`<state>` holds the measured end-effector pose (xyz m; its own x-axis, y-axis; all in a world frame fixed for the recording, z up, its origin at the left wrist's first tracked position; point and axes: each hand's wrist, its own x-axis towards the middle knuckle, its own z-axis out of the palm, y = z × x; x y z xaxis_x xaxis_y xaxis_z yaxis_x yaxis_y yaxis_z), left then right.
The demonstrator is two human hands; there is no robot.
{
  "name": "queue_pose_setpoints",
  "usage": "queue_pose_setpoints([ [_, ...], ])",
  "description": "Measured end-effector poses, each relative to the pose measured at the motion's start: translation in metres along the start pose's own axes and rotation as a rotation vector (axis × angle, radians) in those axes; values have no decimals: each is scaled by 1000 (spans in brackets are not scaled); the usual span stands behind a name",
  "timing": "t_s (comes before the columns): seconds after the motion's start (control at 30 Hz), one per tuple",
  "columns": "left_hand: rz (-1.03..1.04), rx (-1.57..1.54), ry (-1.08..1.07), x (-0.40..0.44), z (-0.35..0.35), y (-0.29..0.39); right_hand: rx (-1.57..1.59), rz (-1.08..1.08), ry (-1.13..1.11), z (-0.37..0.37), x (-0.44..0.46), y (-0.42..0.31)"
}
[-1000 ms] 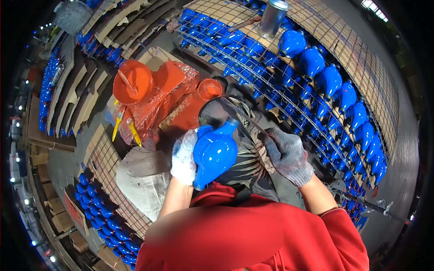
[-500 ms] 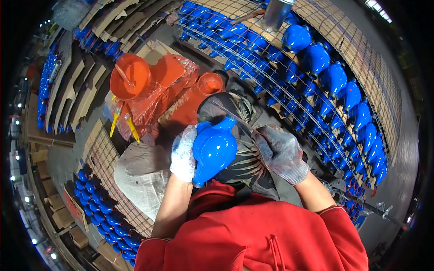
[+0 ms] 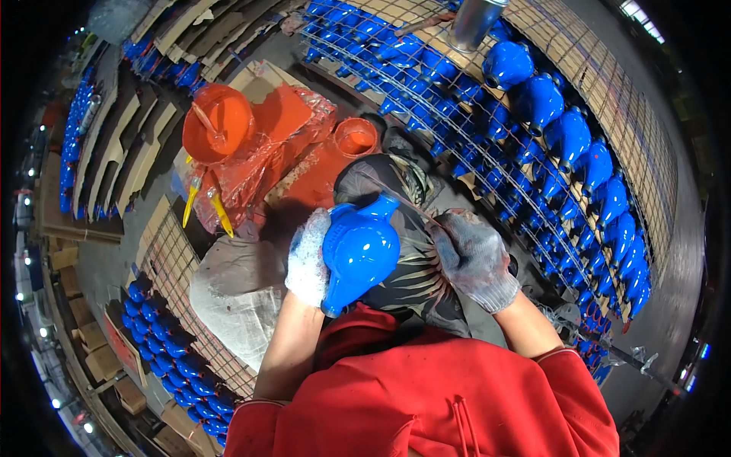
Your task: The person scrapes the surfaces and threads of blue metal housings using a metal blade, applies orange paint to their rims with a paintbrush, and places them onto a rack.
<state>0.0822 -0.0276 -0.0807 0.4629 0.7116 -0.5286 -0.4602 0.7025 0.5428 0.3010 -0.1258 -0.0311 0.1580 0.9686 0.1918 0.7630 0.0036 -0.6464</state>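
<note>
My left hand [image 3: 308, 259], in a white knitted glove, is closed around the side of a glossy blue part [image 3: 361, 251]. This part looks like a cast valve body, with a round belly, a short neck at its upper end and a narrower lower end. It is held above my lap. To its right, my right hand [image 3: 476, 259] wears a grey, stained glove and has its fingers pinched together. A thin stick-like tool [image 3: 411, 204] runs from those fingers toward the part's upper neck; its tip is hard to make out.
A red-paint bucket [image 3: 219, 122] and a smaller red pot [image 3: 355, 138] stand ahead, beside yellow-handled brushes [image 3: 220, 213]. Wire racks [image 3: 457, 126] with several blue parts curve along the right. A metal can [image 3: 476, 27] sits on top. More blue parts [image 3: 175, 358] lie lower left.
The view has shifted slightly. Both hands and the blue part hold nearly the same position, with the part turned very little, if at all.
</note>
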Motion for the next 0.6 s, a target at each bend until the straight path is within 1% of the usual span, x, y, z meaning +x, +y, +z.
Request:
queue_pose_setpoints([
  [0.1, 11, 24, 17, 2, -7, -1, -2, -5, 22, 5, 0, 1],
  [0.17, 14, 63, -22, -1, -1, 1, -20, 1, 34, 4, 2, 0],
  [0.2, 10, 62, -23, 1, -2, 0, -86, 9, 2, 2, 6, -3],
  [0.23, 61, 107, -11, 2, -5, -2, -150, 18, -30, 3, 10, -6],
  [0.27, 112, 152, 1, 3, -6, -3, -151, 23, -31, 5, 13, -7],
  [0.3, 109, 151, 0, -1, -1, 0, -95, 2, 9, 7, 17, -8],
  [0.37, 137, 315, -62, -9, 15, 10, -41, -25, 48, 8, 26, -9],
  [0.4, 282, 383, -20, -8, 19, 2, -80, -43, 17, 7, 29, -11],
  [0.43, 278, 374, 5, -6, 17, -1, -112, -61, -27, 8, 30, -13],
  [0.5, 421, 498, -104, -1, 7, -4, -165, -70, -11, 10, 25, -13],
  [0.53, 174, 435, -43, -11, 18, 6, -148, -43, -31, 9, 20, -11],
  [0.57, 233, 514, -33, -7, 12, -1, -135, -19, -48, 7, 13, -9],
  [0.6, 238, 550, -8, -13, 18, -2, -128, -30, -30, 5, 6, -7],
])
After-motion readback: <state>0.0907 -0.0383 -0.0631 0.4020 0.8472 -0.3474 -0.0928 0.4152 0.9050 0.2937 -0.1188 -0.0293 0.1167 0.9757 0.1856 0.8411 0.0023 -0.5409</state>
